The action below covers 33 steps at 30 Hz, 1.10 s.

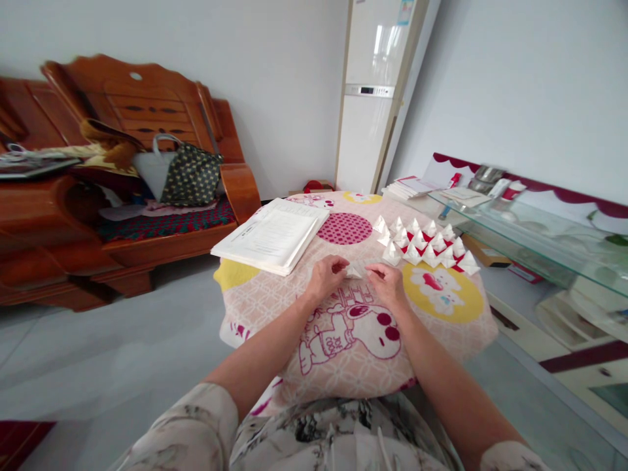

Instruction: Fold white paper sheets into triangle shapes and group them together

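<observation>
**Both hands pinch a small folded paper at the middle of the table**

The left hand (325, 276) and the right hand (389, 282) meet near the middle of the table, over the cartoon-dog print on the tablecloth (265, 297). Between them sits a small white paper piece (356, 269), low over the cloth; whether it touches the cloth is not clear. Each hand grips one end of it, fingers curled in and closed to a tight pinch, thumbs on the near side. The piece is mostly hidden by the fingertips, so its exact fold cannot be made out.

Just beyond the right hand, toward the far right edge of the table, folded paper triangles (426, 245) stand in close rows, white with red showing on some. They are apart from the hands. At the far left corner lies a stack of white sheets (272, 237), its corner reaching past the table edge.

Off the table to the left stands a wooden bench (147, 104) with a dark dotted bag (190, 175) on its seat. A tall white air conditioner (373, 98) stands against the back wall, and a glass shelf (540, 242) runs along the right wall.
</observation>
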### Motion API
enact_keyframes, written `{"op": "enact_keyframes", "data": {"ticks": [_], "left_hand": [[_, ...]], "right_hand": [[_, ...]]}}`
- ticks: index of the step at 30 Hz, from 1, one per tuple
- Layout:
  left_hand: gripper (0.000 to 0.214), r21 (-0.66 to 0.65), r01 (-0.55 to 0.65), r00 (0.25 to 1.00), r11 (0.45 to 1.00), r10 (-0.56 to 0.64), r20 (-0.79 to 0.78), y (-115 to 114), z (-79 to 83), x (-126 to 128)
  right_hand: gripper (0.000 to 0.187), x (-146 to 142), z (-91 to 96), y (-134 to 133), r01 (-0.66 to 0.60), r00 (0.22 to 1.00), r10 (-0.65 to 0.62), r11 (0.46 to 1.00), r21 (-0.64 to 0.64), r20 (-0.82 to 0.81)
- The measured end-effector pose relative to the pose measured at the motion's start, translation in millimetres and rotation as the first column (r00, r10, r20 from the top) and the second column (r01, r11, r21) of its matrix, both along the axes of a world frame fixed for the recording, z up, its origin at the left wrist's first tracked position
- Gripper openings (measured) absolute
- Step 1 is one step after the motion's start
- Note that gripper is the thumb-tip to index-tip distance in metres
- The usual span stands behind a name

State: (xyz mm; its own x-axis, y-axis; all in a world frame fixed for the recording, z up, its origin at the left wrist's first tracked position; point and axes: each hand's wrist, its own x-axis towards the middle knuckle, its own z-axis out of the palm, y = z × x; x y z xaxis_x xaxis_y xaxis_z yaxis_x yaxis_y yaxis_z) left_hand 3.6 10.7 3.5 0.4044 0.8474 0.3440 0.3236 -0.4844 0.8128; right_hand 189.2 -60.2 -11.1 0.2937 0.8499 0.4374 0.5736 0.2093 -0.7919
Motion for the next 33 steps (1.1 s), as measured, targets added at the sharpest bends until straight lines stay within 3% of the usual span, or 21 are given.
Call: {"op": "enact_keyframes", "data": {"ticks": [4, 12, 17, 29, 33], "left_hand": [[0.024, 0.016, 0.032, 0.999, 0.999, -0.032, -0.023, 3.0, -1.8, 3.6], [0.023, -0.046, 0.072, 0.997, 0.996, -0.074, -0.038, 3.2, -3.8, 7.4], [0.027, -0.075, 0.085, 0.995, 0.994, -0.088, -0.043, 2.7, -4.9, 7.4], [0.025, -0.064, 0.107, 0.992, 0.992, -0.111, -0.06, 0.4, -5.0, 7.2], [0.025, -0.022, 0.113, 0.982, 0.993, -0.115, -0.15, 1.3, -8.5, 8.8]], "right_hand": [[0.021, -4.4, 2.8, 4.9, -0.027, 0.994, 0.014, 0.993, 0.117, 0.108], [0.029, -12.7, -3.0, 12.7, -0.106, 0.986, 0.102, 0.994, 0.025, 0.133], [0.029, -15.3, -5.1, 14.9, -0.086, 0.988, 0.081, 0.996, 0.031, 0.133], [0.031, -15.2, -9.1, 14.9, -0.058, 0.997, 0.06, 0.997, -0.046, 0.041], [0.03, -15.1, -9.0, 13.6, -0.109, 0.993, 0.112, 0.992, -0.065, 0.048]]}}
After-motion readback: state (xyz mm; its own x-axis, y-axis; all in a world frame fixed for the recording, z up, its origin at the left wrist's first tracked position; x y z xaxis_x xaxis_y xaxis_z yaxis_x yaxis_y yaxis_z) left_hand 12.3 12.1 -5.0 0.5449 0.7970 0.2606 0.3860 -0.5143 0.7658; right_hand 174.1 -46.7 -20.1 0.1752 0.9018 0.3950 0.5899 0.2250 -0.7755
